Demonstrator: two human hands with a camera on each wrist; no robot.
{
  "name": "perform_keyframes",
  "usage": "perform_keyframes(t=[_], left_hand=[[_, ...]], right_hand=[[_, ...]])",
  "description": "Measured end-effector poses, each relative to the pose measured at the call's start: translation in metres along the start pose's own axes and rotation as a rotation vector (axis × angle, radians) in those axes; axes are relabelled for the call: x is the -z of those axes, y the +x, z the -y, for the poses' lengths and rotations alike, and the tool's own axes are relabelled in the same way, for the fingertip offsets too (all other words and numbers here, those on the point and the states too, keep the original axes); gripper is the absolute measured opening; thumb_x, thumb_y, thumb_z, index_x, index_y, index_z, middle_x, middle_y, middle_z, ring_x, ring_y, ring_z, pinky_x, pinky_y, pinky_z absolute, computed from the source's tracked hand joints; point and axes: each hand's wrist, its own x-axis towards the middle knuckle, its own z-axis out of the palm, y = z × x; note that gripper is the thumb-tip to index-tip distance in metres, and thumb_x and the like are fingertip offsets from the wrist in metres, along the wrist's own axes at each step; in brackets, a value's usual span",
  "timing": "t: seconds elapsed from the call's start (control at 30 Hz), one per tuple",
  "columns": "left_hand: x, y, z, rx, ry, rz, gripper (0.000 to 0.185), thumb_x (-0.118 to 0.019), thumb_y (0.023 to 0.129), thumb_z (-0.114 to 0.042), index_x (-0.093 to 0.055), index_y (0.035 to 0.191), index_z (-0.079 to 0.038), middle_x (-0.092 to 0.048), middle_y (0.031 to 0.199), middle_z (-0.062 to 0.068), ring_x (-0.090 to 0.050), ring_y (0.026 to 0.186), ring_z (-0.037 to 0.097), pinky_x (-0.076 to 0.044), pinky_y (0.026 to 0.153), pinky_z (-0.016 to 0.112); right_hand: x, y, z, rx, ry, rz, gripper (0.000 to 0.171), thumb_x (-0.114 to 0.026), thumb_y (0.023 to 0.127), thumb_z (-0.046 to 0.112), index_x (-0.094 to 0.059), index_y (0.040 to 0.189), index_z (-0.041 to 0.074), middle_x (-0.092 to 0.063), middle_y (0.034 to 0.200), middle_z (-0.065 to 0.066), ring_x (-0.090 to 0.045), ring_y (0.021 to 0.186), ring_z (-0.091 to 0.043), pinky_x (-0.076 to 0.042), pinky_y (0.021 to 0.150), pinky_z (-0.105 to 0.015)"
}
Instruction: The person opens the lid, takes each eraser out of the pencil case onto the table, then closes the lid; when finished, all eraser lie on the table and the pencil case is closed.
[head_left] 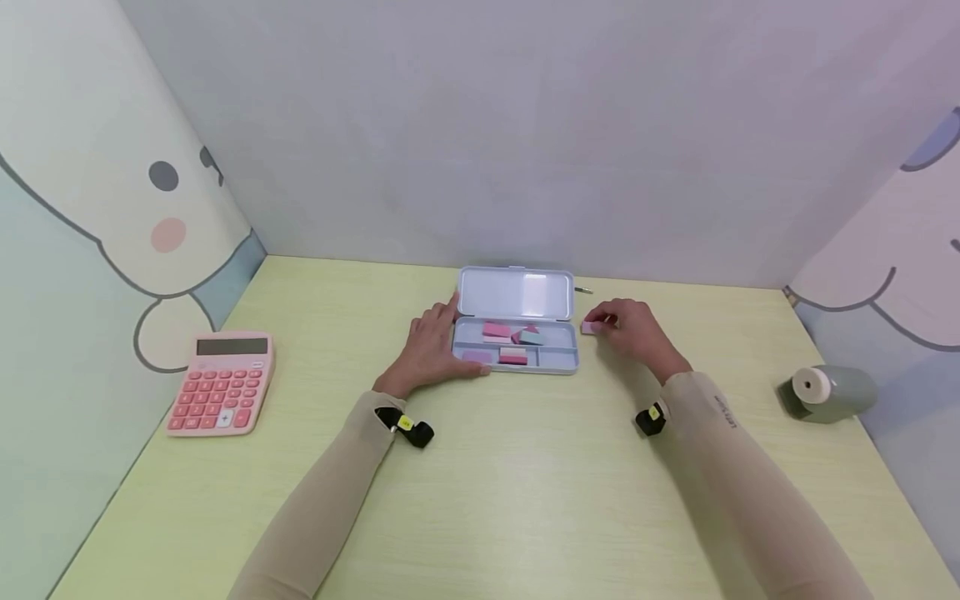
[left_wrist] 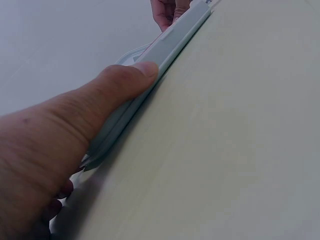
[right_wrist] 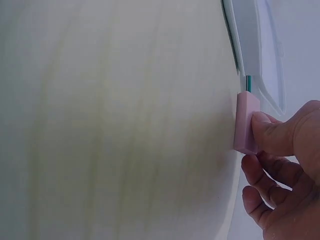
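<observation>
A light blue pencil case (head_left: 558,360) lies on the table with its lid (head_left: 495,293) raised at the back. Several eraser-like blocks in pink, purple and teal sit in its compartments, among them a pink block (head_left: 497,329) and a teal block (head_left: 531,337). My left hand (head_left: 429,346) grips the case's left end, its thumb on the front edge; the left wrist view shows that thumb (left_wrist: 125,80) close up. Just right of the case, my right hand (head_left: 633,329) pinches a pink eraser (right_wrist: 246,122) between thumb and fingers. Part of that eraser is behind the fingertips.
A pink calculator (head_left: 221,383) lies at the left of the table. At the right edge stands a grey-green device with a round pale front (head_left: 828,392). The tip of a pen-like thing (head_left: 584,290) shows behind the case. Walls border the table.
</observation>
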Motion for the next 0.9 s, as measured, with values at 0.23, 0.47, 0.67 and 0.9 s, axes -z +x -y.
perform_keyframes(t=[0.23, 0.47, 0.67, 0.9], left_hand=[[-0.001, 0.0, -0.001, 0.001, -0.008, 0.005, 0.146, -0.092, 0.069, -0.066, -0.004, 0.175, -0.018, -0.046, 0.158, 0.017, -0.045, 0.14, 0.036, -0.031, 0.123, 0.056], [0.001, 0.0, -0.001, 0.002, -0.009, 0.003, 0.146, -0.092, 0.069, -0.066, -0.006, 0.175, -0.016, -0.046, 0.158, 0.018, -0.045, 0.141, 0.038, -0.03, 0.124, 0.057], [0.0, 0.0, 0.0, 0.003, -0.008, 0.003, 0.145, -0.091, 0.069, -0.067, -0.005, 0.175, -0.016, -0.047, 0.157, 0.018, -0.045, 0.14, 0.038, -0.031, 0.123, 0.057], [0.0, 0.0, 0.0, 0.004, 0.002, 0.006, 0.146, -0.09, 0.069, -0.068, -0.005, 0.175, -0.016, -0.047, 0.156, 0.017, -0.046, 0.14, 0.037, -0.031, 0.123, 0.058]], right_hand=[[-0.002, 0.003, -0.002, -0.017, 0.0, 0.004, 0.021, -0.065, 0.105, 0.005, -0.08, 0.12, 0.004, -0.073, 0.118, -0.02, -0.057, 0.104, -0.034, -0.051, 0.097, -0.048], [-0.002, 0.003, 0.0, -0.005, 0.023, -0.028, 0.025, -0.068, 0.104, 0.01, -0.074, 0.128, 0.001, -0.07, 0.118, -0.022, -0.06, 0.105, -0.036, -0.051, 0.094, -0.047], [-0.004, -0.003, 0.007, 0.031, 0.104, -0.123, 0.039, -0.073, 0.103, 0.015, -0.063, 0.136, -0.002, -0.068, 0.119, -0.023, -0.063, 0.108, -0.037, -0.05, 0.094, -0.046], [-0.011, -0.007, 0.023, 0.093, 0.134, -0.167, 0.025, -0.07, 0.105, 0.014, -0.07, 0.126, 0.001, -0.072, 0.116, -0.018, -0.064, 0.105, -0.034, -0.05, 0.09, -0.041]])
